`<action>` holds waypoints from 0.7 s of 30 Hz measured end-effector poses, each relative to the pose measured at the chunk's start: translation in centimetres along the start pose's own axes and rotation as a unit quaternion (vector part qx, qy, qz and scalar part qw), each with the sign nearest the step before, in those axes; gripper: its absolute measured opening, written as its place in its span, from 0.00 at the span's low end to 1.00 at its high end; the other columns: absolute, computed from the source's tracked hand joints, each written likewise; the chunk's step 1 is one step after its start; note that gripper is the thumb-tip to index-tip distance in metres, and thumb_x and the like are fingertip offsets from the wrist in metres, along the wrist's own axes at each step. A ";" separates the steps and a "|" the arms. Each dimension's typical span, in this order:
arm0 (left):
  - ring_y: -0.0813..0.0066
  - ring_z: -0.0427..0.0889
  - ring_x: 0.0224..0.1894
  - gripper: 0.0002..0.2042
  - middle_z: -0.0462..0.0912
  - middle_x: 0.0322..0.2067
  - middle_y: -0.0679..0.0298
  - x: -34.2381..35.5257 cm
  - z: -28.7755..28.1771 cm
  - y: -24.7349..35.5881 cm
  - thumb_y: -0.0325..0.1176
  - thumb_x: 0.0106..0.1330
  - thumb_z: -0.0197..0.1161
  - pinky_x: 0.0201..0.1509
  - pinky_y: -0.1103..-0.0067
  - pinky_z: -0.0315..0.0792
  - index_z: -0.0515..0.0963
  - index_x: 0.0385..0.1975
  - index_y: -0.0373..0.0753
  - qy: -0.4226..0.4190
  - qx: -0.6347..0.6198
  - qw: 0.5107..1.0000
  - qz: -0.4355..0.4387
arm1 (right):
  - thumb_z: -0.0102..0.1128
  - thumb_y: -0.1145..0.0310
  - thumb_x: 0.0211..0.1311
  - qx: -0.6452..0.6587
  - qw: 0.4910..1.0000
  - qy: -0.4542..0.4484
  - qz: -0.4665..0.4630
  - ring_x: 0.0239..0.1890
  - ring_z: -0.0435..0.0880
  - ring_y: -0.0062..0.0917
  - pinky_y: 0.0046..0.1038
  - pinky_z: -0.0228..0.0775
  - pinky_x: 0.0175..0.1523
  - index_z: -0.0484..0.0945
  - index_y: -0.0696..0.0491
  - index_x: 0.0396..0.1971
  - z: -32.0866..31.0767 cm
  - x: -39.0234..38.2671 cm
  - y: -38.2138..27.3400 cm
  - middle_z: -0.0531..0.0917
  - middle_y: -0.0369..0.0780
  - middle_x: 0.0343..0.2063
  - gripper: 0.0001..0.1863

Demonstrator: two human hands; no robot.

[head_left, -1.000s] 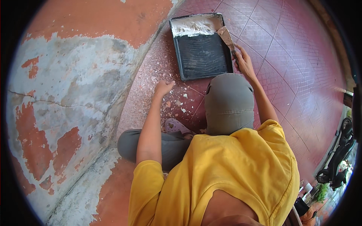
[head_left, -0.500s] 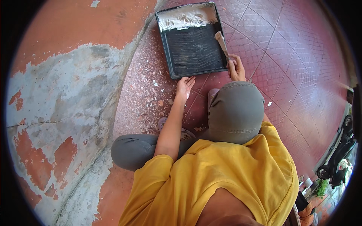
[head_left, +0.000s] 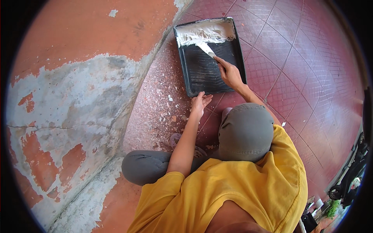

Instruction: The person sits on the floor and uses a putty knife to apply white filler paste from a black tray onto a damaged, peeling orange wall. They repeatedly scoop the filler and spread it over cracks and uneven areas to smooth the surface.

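A peeling wall [head_left: 77, 97] is filling the left half of the frame, its orange paint flaking away to grey and white patches, with a thin crack running across the left side. A dark red tiled floor [head_left: 311, 97] is spreading across the right half, and a speckled strip of it along the wall's foot is carrying loose paint chips.

A person in a yellow shirt [head_left: 241, 190], a grey cap [head_left: 244, 132] and grey trousers is crouching in the lower middle of the frame. A black paint tray [head_left: 210, 73] is lying on the floor in the upper middle, its far end holding a bank of white filler [head_left: 206, 33].

The right hand [head_left: 230, 73] is clenching around the handle of a putty knife [head_left: 206, 49], whose pale blade is reaching up and left to the edge of the white filler. The left hand [head_left: 200, 104] is resting open and flat on the floor, fingers spread, just touching the near edge of the tray.

A dark wheeled object is showing at the lower right rim, too bent to identify.
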State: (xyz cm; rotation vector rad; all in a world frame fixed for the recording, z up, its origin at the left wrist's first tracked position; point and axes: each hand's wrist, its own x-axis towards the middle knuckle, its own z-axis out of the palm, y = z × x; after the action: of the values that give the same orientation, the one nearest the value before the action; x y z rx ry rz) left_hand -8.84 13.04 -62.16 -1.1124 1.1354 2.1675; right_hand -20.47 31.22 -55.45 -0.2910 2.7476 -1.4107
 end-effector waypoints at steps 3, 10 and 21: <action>0.53 0.81 0.49 0.15 0.75 0.45 0.46 -1.6 1.3 0.4 0.34 0.67 0.55 0.53 0.65 0.78 0.66 0.43 0.26 0.079 -0.030 0.994 0.073 | 0.53 0.67 0.68 0.117 0.989 -0.031 0.088 0.23 0.77 0.32 0.31 0.66 0.31 0.72 0.51 0.58 0.4 0.2 -1.9 0.79 0.42 0.23 0.19; 0.67 0.71 0.46 0.23 0.65 0.48 0.51 -6.1 5.3 4.2 0.29 0.63 0.60 0.51 0.75 0.73 0.54 0.50 0.33 0.313 0.165 0.885 0.304 | 0.50 0.61 0.72 0.340 0.929 0.046 0.139 0.25 0.63 0.10 0.16 0.57 0.30 0.75 0.57 0.47 -3.9 1.8 -1.4 0.67 0.27 0.22 0.15; 0.56 0.66 0.65 0.26 0.61 0.62 0.42 -10.7 -8.8 15.7 0.17 0.62 0.47 0.64 0.70 0.60 0.51 0.61 0.34 0.316 0.376 0.795 0.357 | 0.44 0.42 0.67 0.091 0.985 -0.021 0.146 0.24 0.71 0.20 0.26 0.63 0.32 0.79 0.56 0.34 -9.6 1.9 1.1 0.71 0.37 0.18 0.29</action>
State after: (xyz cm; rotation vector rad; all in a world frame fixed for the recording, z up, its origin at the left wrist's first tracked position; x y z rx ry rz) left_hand -9.53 -3.24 -49.09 -1.1179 2.7738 1.4000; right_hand -23.63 39.22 -50.59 0.0859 2.4760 -1.5352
